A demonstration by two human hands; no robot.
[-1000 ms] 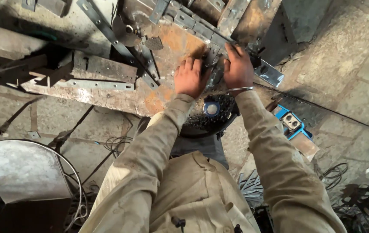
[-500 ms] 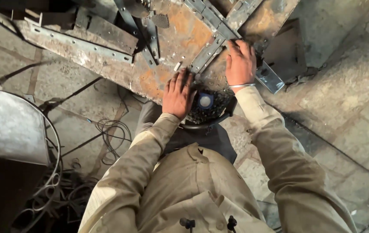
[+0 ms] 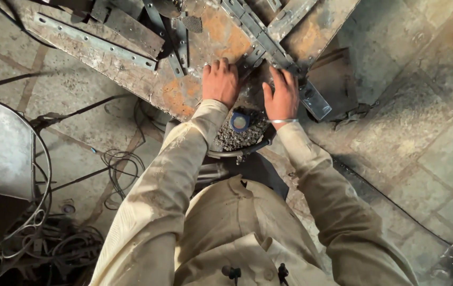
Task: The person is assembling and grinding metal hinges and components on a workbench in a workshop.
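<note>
Hands [image 3: 250, 87] press metal bars [image 3: 261, 34] on rusty plate [image 3: 213, 39] above pan [image 3: 242, 137].

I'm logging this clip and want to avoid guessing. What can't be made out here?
Head view only:
- Left hand and right hand: palms down on the metal strips, so what lies under them is hidden.
- Rusty plate: cut off by the top edge.
- Blue round object in the pan of metal bits: too small to identify.

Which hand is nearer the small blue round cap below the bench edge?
Left. The left hand rests on the plate just above the blue cap; the right hand lies farther off, up and right.
</note>
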